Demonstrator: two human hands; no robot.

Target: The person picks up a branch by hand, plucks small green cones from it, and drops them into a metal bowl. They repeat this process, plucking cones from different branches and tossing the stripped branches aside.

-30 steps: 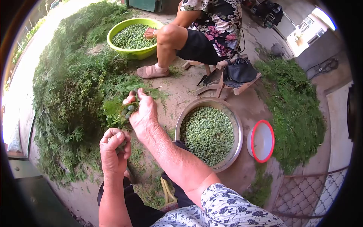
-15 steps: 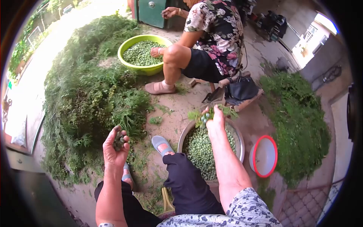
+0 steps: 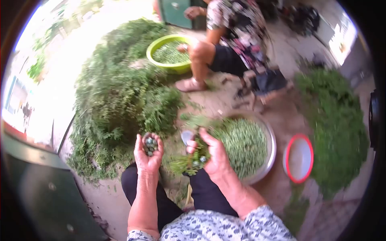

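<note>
My left hand [image 3: 146,160] is cupped palm-up with its fingers curled around a small heap of round green berries [image 3: 150,147]. To its right, my right hand [image 3: 218,159] grips a leafy green sprig [image 3: 183,164]. A few bluish-green berries show on the sprig below the fingers. Just beyond my right hand stands a wide metal basin [image 3: 272,150], holding a broad layer of loose green berries [image 3: 245,144]. The sprig is partly blurred, and my fingers hide some of it.
A large heap of cut greenery [image 3: 116,96] lies on the left, another pile [image 3: 333,132] on the right. A red-rimmed white tub [image 3: 310,160] stands by the basin. Ahead, a seated person [image 3: 237,36] has a hand in a yellow-green tub [image 3: 150,54] of berries.
My right hand has come back from over the metal basin toward my left hand, bringing the sprig. The view has shifted, and the left hand still cups its berries.
</note>
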